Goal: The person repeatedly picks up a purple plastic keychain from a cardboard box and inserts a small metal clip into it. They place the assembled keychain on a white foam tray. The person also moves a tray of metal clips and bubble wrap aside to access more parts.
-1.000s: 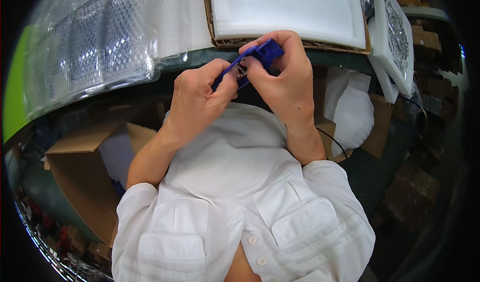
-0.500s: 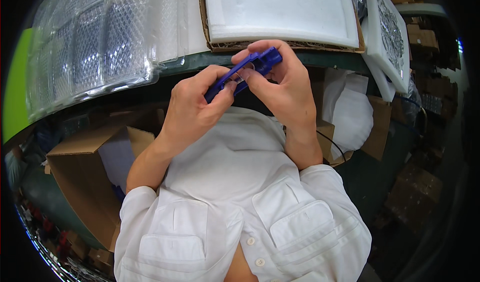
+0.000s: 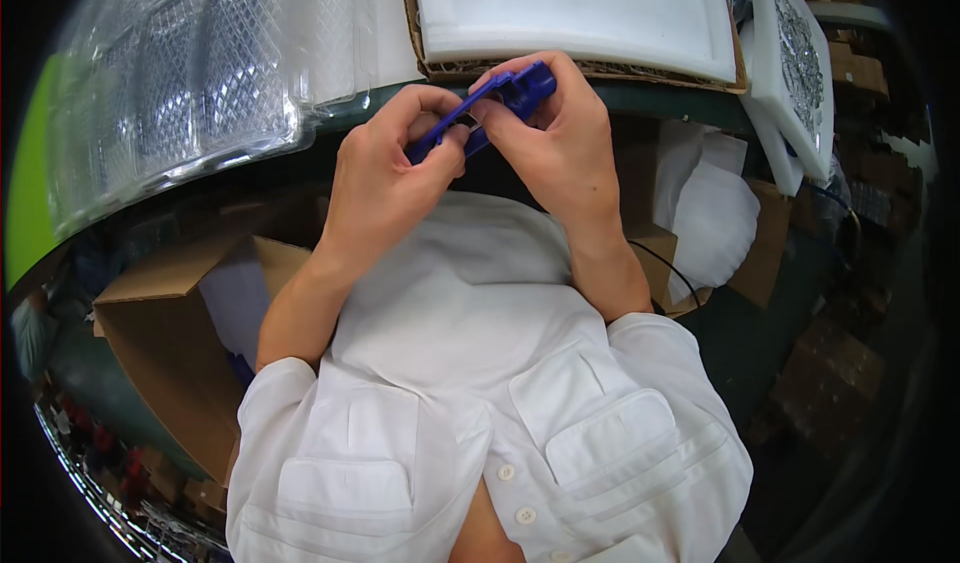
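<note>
A blue plastic part (image 3: pixel 531 87), long and slotted with a thicker far end, is held in the air in front of my chest. It slants up to the right. My left hand (image 3: pixel 388 161) grips its lower left end between thumb and bent fingers. My right hand (image 3: pixel 563 141) wraps around the upper right end, its thumb pressing into the open middle. Something thin and shiny shows near the two thumb tips, too small to name. The fingers hide much of the part's underside.
Clear plastic trays (image 3: pixel 190 93) lie stacked at the upper left. Beyond my hands stands a cardboard box topped with white foam (image 3: pixel 575 13). Another foam slab (image 3: pixel 790 73) leans at the right, bearing small metallic pieces. Below the table edge are an open carton (image 3: pixel 165 363) and white foam wrap (image 3: pixel 712 218).
Both hands have risen slightly in the picture with the blue plastic part, whose slant is about the same. The grip of each hand looks nearly unchanged.
</note>
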A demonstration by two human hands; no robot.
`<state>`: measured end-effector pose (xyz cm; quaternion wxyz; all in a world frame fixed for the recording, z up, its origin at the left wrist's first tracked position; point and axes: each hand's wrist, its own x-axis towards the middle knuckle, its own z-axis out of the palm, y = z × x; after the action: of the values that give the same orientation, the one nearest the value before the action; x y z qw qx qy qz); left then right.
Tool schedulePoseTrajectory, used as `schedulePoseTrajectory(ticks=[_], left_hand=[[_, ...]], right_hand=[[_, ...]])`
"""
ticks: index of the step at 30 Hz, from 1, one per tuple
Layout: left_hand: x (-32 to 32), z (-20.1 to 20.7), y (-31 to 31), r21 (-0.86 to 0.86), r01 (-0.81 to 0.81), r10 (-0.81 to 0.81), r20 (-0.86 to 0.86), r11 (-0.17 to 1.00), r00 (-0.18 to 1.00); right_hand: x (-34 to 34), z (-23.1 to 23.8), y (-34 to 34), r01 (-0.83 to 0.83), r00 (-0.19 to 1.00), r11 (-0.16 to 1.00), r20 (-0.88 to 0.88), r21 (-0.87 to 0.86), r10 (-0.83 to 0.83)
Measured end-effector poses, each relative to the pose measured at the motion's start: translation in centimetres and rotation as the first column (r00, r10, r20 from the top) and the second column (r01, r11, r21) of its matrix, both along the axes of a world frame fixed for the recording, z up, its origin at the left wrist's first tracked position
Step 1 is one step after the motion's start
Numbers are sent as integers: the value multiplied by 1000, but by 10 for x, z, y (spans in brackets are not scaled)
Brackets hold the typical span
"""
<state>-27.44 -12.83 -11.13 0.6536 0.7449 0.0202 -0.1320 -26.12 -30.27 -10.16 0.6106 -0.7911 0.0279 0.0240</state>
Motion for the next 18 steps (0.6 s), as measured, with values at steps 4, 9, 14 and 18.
schedulePoseTrajectory(ticks=[4,9,14,18], left_hand=[[0,9,10,136,64,-83,139,989,987],[-2,5,14,97,118,-131,144,988,981],[-3,8,11,71,112,-117,70,991,991],[3,3,12,184,146,-163,81,972,983]], right_hand=[[2,7,-1,2,1000,999,-9,49,-2],[-2,11,-3,9,997,992,-71,129,0],[-13,17,-2,22,997,996,-71,82,-16],[-11,2,-6,28,998,996,57,86,-33]])
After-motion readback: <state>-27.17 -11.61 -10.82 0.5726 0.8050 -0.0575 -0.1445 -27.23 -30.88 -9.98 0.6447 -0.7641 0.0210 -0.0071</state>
